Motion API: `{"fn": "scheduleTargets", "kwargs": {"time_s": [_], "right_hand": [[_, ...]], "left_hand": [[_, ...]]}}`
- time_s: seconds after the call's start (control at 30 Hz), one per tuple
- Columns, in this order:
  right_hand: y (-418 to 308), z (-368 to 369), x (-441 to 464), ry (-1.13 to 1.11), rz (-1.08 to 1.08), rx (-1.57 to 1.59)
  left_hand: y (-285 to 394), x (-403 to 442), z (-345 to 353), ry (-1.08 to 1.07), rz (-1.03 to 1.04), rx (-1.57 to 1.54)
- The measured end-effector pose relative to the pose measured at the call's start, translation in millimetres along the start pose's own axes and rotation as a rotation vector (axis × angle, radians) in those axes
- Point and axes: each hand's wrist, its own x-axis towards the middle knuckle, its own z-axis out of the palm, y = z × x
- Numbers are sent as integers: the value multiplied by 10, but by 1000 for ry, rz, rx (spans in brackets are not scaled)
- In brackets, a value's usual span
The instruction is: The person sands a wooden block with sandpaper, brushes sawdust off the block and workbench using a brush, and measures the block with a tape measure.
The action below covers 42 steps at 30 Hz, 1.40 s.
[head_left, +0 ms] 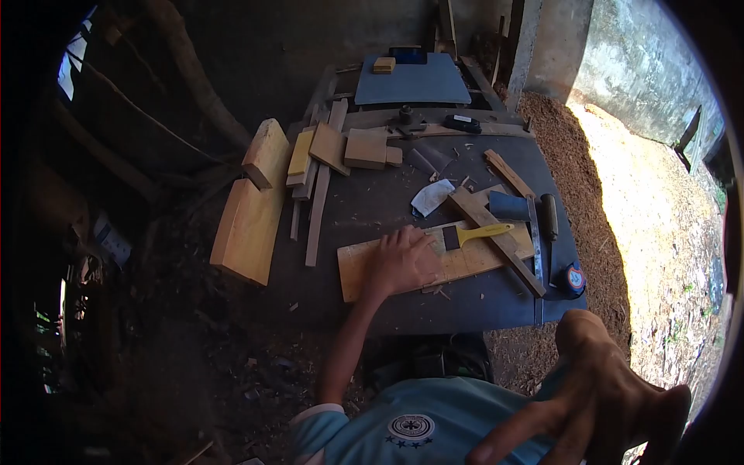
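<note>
My left hand [403, 262] lies flat with its fingers spread on a pale wooden board [353, 271] near the table's front edge. Just right of its fingers, a brush with a yellow handle [488, 231] rests on the board, its dark bristles toward the hand. A narrow wooden strip [496, 243] crosses the board at a slant. My right hand [597, 387] is raised close to the camera at the lower right, off the table, fingers apart and nothing in them. A white crumpled piece [432, 198] lies behind the board.
Large wooden blocks [252, 232] stand at the table's left edge. Smaller blocks [366, 149] sit farther back. At the right are a tape measure [573, 279], a metal ruler [536, 263] and a dark-handled tool [549, 217]. A grey board [411, 85] lies at the back.
</note>
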Motion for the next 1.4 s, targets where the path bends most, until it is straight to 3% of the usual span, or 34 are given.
{"fn": "scheduleTargets", "kwargs": {"time_s": [0.53,0.7,0.87,0.97,1.0,1.07,1.13,1.2,1.3,1.4], "right_hand": [[278,314,-54,230,-240,142],[165,-241,200,-150,-342,-270],[187,-921,412,-241,-554,-475],[-95,-1564,286,148,-96,-1141],[-195,-1924,241,139,108,-1543],[-186,-2466,-67,209,313,-2351],[-182,-2922,-629,429,754,-2266],[-156,-3428,-1164,448,929,-1976],[46,-3327,-1245,572,859,-1987],[58,-3478,-1351,522,619,-1938]], "left_hand": [[-12,5,7,25,23,1],[-117,13,7,9,84,-1],[-176,-66,-64,-16,116,1],[-175,-98,-81,-6,116,-15],[-174,-93,-81,0,118,-22],[-172,-80,-79,13,116,-32],[-164,-90,-67,11,118,-35],[-169,-80,-78,22,111,-27],[-193,-81,-70,44,132,-62],[-211,-105,-53,211,176,-93]]}}
